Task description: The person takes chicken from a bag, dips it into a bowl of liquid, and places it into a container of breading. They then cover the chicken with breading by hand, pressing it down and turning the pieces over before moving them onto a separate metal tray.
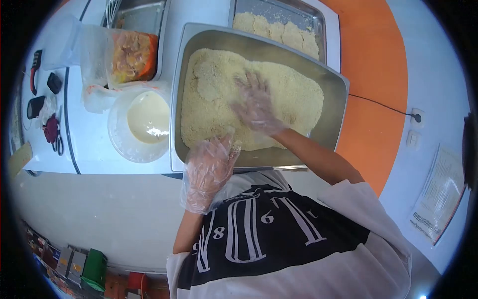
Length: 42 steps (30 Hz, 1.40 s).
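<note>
A deep metal pan in front of me holds a broad bed of pale yellow breadcrumbs. My right hand, in a clear plastic glove, lies over the middle of the crumbs with fingers spread, slightly blurred. Near the pan's front left corner is my left hand, also gloved. Its fingers reach over the rim, loosely bent, with crumbs on the glove and no object visible in them. A flat crumb-covered piece rests in the pan's left part.
Left of the pan stands a white bowl of creamy batter. Behind it, a plastic bag of orange-tinted chunks leans into a metal tray with a whisk. A second tray with several coated pieces is at the back. A cable runs right.
</note>
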Tool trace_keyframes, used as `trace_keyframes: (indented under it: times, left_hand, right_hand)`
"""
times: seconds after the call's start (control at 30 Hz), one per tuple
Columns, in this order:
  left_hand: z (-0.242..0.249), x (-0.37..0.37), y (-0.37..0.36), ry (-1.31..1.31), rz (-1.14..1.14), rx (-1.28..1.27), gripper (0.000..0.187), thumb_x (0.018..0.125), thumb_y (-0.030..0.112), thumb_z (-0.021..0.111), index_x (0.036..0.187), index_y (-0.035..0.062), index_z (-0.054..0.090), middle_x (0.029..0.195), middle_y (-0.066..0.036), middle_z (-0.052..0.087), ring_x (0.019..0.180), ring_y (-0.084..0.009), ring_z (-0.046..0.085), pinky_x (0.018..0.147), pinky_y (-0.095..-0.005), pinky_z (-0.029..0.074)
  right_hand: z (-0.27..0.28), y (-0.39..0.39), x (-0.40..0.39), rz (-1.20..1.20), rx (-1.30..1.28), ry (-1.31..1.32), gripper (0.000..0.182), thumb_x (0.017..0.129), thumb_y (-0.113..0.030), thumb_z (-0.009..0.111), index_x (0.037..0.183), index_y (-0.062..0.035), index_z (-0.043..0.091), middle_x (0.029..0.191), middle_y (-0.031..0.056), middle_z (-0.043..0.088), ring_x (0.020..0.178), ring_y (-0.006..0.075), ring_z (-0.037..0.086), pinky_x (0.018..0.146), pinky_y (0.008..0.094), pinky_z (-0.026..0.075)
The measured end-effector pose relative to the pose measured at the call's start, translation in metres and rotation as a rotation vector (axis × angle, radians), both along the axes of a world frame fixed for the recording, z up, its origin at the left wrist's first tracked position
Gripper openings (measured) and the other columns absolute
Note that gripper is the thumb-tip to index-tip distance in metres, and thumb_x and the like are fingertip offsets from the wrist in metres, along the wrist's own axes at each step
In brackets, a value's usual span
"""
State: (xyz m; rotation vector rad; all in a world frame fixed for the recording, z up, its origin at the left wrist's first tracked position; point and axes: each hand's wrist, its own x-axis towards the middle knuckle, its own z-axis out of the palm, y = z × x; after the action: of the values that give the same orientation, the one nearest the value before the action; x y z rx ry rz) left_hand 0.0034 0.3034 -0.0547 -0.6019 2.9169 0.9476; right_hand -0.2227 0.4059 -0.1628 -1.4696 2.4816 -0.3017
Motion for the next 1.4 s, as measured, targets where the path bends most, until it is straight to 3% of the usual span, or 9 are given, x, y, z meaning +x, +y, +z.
trace_keyframes:
  times: [0.33, 0.63, 0.83, 0.9, 1.0, 1.1, 1.2, 1.3, 1.4]
  left_hand:
    - [-0.004, -0.001, 0.006, 0.028, 0.019, -0.086, 0.041, 0.102, 0.037, 0.070, 0.132, 0.0093, 0.072, 0.096, -0.015, 0.070, 0.085, -0.0340, 0.069, 0.077, -0.0477, 0.056]
    - [-0.014, 0.006, 0.018, 0.004, 0.099, -0.209, 0.035, 0.099, 0.038, 0.073, 0.121, 0.0111, 0.076, 0.092, -0.014, 0.070, 0.081, -0.0341, 0.069, 0.073, -0.0477, 0.056]
    - [-0.009, -0.004, 0.016, 0.180, 0.188, -0.179, 0.032, 0.095, 0.031, 0.078, 0.118, 0.0091, 0.076, 0.090, -0.015, 0.070, 0.083, -0.0363, 0.068, 0.076, -0.0497, 0.055]
    - [-0.009, -0.006, 0.016, 0.206, 0.184, -0.185, 0.032, 0.094, 0.030, 0.079, 0.117, 0.0088, 0.076, 0.089, -0.016, 0.069, 0.083, -0.0371, 0.068, 0.076, -0.0502, 0.054]
    - [-0.011, -0.005, 0.019, 0.173, 0.208, -0.211, 0.035, 0.092, 0.034, 0.077, 0.117, 0.0101, 0.078, 0.090, -0.016, 0.071, 0.083, -0.0360, 0.069, 0.077, -0.0499, 0.056]
    - [-0.012, -0.005, 0.020, 0.190, 0.219, -0.247, 0.034, 0.092, 0.034, 0.078, 0.116, 0.0097, 0.078, 0.088, -0.017, 0.069, 0.082, -0.0378, 0.069, 0.077, -0.0507, 0.056]
    - [-0.009, -0.008, 0.022, 0.187, 0.255, -0.249, 0.033, 0.091, 0.033, 0.079, 0.114, 0.0091, 0.078, 0.085, -0.018, 0.068, 0.081, -0.0395, 0.068, 0.077, -0.0520, 0.055]
    - [-0.012, -0.008, 0.022, 0.181, 0.264, -0.253, 0.032, 0.092, 0.034, 0.079, 0.113, 0.0092, 0.078, 0.084, -0.018, 0.067, 0.080, -0.0399, 0.068, 0.077, -0.0529, 0.055]
    - [-0.011, -0.008, 0.021, 0.173, 0.261, -0.237, 0.033, 0.092, 0.034, 0.080, 0.113, 0.0092, 0.078, 0.084, -0.019, 0.067, 0.080, -0.0403, 0.068, 0.076, -0.0537, 0.054]
  right_hand:
    - [-0.005, 0.015, 0.012, -0.052, -0.096, 0.019, 0.082, 0.100, -0.062, 0.060, 0.164, -0.0132, 0.048, 0.169, 0.0326, 0.035, 0.158, 0.0547, 0.027, 0.128, 0.0700, 0.011]
    - [-0.016, 0.020, 0.003, 0.153, -0.243, 0.103, 0.077, 0.099, -0.061, 0.065, 0.158, -0.0131, 0.054, 0.161, 0.0303, 0.043, 0.154, 0.0537, 0.032, 0.125, 0.0733, 0.017]
    - [-0.016, 0.017, -0.056, -0.185, -0.318, -0.372, 0.064, 0.101, -0.049, 0.065, 0.146, -0.0029, 0.061, 0.143, 0.0315, 0.061, 0.138, 0.0462, 0.055, 0.119, 0.0554, 0.040]
    - [-0.003, 0.014, -0.083, 0.082, -0.130, -0.294, 0.060, 0.098, -0.045, 0.070, 0.133, 0.0034, 0.067, 0.123, 0.0318, 0.071, 0.120, 0.0416, 0.068, 0.108, 0.0477, 0.051]
    - [0.011, 0.008, -0.086, 0.171, 0.202, -0.335, 0.070, 0.088, -0.043, 0.084, 0.135, 0.0053, 0.067, 0.127, 0.0293, 0.072, 0.123, 0.0408, 0.069, 0.108, 0.0486, 0.052]
    - [0.011, 0.000, -0.086, 0.223, 0.419, -0.547, 0.073, 0.083, -0.043, 0.088, 0.136, 0.0037, 0.067, 0.126, 0.0296, 0.071, 0.117, 0.0418, 0.070, 0.105, 0.0494, 0.053]
    - [0.071, -0.005, -0.073, 0.269, 0.660, -0.571, 0.068, 0.085, -0.038, 0.086, 0.138, -0.0017, 0.066, 0.121, 0.0282, 0.072, 0.114, 0.0432, 0.071, 0.102, 0.0495, 0.055]
    - [0.047, 0.022, -0.067, 0.249, 0.363, -0.533, 0.043, 0.084, -0.023, 0.083, 0.118, 0.0027, 0.074, 0.103, 0.0291, 0.075, 0.097, 0.0408, 0.074, 0.093, 0.0503, 0.058]
    - [0.039, 0.039, -0.061, 0.241, 0.126, -0.424, 0.043, 0.084, -0.021, 0.082, 0.120, 0.0002, 0.074, 0.106, 0.0283, 0.075, 0.103, 0.0427, 0.074, 0.095, 0.0516, 0.057]
